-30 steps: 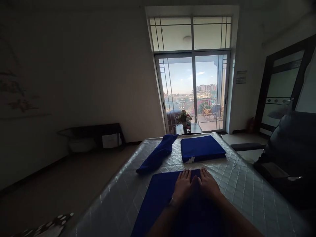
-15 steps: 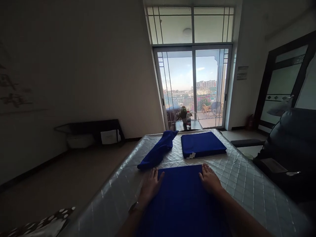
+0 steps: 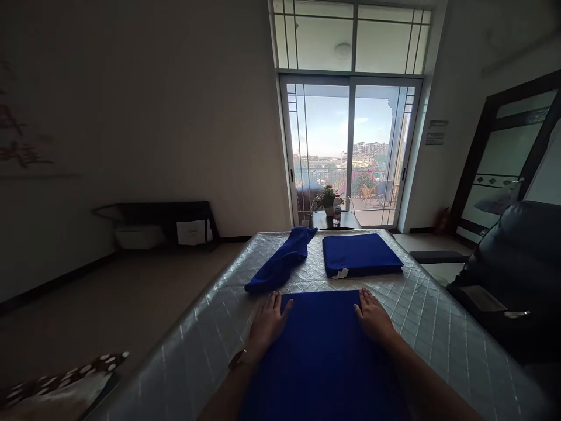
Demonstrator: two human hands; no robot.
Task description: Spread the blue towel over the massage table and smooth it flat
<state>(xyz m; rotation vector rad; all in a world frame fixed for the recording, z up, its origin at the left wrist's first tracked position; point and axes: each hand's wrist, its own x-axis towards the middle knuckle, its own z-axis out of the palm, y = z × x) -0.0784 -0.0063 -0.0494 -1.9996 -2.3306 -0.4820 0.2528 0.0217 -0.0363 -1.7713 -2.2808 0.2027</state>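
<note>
A person is leaning over a quilted silver mattress (image 3: 442, 339), and a flat, folded blue cloth (image 3: 322, 351) is lying directly in front, running towards six o'clock. Taking that cloth as the clock face, the left hand (image 3: 268, 320) is resting at its eleven o'clock corner and the right hand (image 3: 374, 316) at its one o'clock corner. Both hands are lying palm down; on each, the fingers are staying close together, the thumb is spreading apart over the fabric, and nothing is being pinched. A crumpled blue cloth (image 3: 280, 263) is lying beyond, towards eleven o'clock, and a neatly folded blue stack (image 3: 363, 254) is sitting towards one o'clock. The person seems to be squaring and flattening the cloth's far edge; the next move is probably calling for even, gentle pressure that is keeping both corners aligned.
</note>
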